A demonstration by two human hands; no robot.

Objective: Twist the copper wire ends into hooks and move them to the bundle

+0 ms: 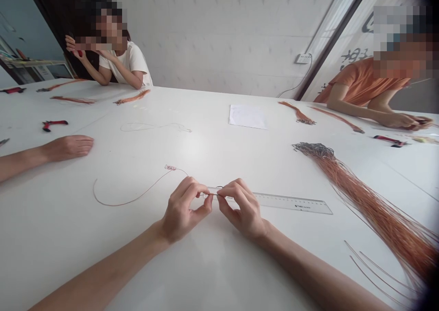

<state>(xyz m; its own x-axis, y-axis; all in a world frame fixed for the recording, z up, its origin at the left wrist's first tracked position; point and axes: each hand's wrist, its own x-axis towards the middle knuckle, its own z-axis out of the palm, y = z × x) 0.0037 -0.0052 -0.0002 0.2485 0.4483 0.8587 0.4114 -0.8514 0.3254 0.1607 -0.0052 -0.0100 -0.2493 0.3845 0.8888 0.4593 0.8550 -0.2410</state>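
My left hand [181, 210] and my right hand [242, 209] meet at the table's middle, their fingertips pinching a thin copper wire [137, 196] above one end of a clear plastic ruler [291, 201]. The wire curves away to the left of my left hand. A small pinkish tag [170, 168] sits on a strand just beyond my left hand. The pinched spot is tiny and partly hidden by my fingers. My right hand rests close to the ruler.
A long bundle of copper wires [377, 206] lies on the white table [51, 238] to the right. A co-worker's hand [67, 147] rests at left. Red-handled pliers [55, 125], a loose wire [154, 127], a paper sheet [248, 117] and smaller wire bundles [298, 113] lie farther off.
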